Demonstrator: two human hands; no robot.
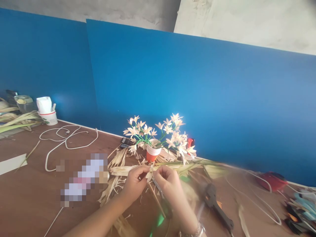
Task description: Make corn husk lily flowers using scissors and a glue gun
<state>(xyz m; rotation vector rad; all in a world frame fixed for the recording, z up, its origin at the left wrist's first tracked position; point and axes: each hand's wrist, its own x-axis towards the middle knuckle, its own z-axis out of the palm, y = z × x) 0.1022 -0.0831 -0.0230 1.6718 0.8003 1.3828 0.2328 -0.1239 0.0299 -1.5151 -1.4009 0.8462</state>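
Now we're pinching a loose flower [149, 176] in our left hand [135, 185], right hand [170, 183] curled, hold unclear; husks [121, 171] and glue gun [217, 208] are flanking us, desk [32, 194] ending at blue panel [197, 92].

Bare forearms [111, 209], silvery wrist bracelet [199, 229]

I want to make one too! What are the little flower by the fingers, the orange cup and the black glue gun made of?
Little flower: probably dried husk, matte; pale, papery petals like the strips nearby.
Orange cup: paper or plastic; its smooth, even orange wall fits both.
Black glue gun: likely hard, dull plastic, from its moulded-looking body.
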